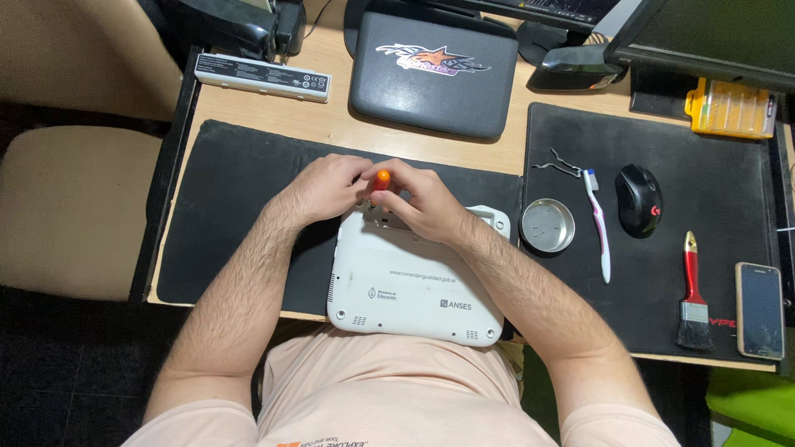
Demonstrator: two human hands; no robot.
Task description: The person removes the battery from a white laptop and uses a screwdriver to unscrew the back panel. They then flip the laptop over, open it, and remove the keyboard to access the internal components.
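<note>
A small white laptop (414, 285) lies bottom side up on a black desk mat (232, 207) in front of me. My left hand (327, 189) and my right hand (418, 201) meet above its far edge. Both close around a tool with an orange tip (382, 178), held upright over the laptop's back edge. The tool's lower end is hidden by my fingers.
A round metal tin (547, 225), a toothbrush (598, 223), a black mouse (638, 199), a red-handled paintbrush (692, 294) and a phone (759, 310) lie on the right mat. A grey laptop case (435, 70), a white battery pack (263, 76) and a yellow bit box (731, 108) sit behind.
</note>
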